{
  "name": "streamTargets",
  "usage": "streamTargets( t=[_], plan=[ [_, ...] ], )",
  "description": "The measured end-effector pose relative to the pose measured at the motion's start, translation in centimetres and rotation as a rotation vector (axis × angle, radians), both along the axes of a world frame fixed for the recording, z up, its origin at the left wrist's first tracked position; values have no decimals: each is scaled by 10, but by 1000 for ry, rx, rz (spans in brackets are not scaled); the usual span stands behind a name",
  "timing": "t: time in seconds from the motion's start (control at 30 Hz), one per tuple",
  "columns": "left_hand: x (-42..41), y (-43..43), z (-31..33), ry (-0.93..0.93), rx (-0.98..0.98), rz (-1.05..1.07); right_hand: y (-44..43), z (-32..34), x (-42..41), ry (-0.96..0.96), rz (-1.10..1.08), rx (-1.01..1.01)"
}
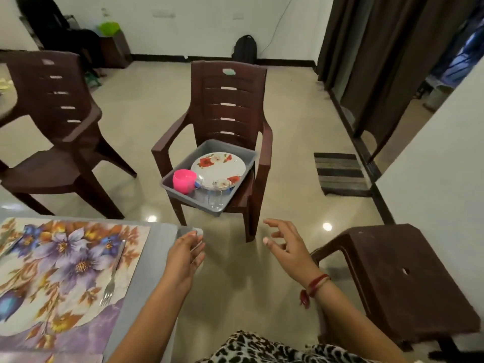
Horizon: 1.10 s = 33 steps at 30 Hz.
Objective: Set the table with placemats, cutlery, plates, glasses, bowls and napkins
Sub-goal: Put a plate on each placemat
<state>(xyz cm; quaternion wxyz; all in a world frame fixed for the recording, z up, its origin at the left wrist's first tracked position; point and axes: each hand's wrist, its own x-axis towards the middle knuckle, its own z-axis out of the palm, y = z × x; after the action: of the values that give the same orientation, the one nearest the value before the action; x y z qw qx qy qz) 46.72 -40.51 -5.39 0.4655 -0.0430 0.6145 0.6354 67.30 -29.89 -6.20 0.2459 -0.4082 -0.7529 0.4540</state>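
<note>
A floral placemat (65,279) lies on the grey table (157,247) at the left, with a fork (112,276) along its right side. My left hand (183,260) grips a blurred clear glass (190,231) just off the table's corner. My right hand (285,244) hovers over the floor with fingers spread, holding nothing. Ahead, a grey tray (183,195) rests on a brown chair (227,106). In it are a floral plate (218,166), a pink cup (184,180) and another clear glass (216,199).
A second brown chair (52,142) stands at the left beside the table. A brown plastic stool (400,279) is close on my right. A striped mat (340,174) lies by the curtained doorway, and a black backpack (245,48) leans on the far wall.
</note>
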Motion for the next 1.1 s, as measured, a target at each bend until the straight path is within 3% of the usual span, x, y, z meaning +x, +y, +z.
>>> streamTargets(
  t=[0.33, 0.67, 1.1],
  plan=[
    [-62, 81, -9, 0, -40, 255, 134, -11, -96, 37, 223, -56],
    [-120, 195, 4, 57, -35, 420, 280, -17, -192, 98, 269, -41],
    [-227, 265, -26, 7, -152, 411, 355, -36, -297, 31, 96, -74]
  ],
)
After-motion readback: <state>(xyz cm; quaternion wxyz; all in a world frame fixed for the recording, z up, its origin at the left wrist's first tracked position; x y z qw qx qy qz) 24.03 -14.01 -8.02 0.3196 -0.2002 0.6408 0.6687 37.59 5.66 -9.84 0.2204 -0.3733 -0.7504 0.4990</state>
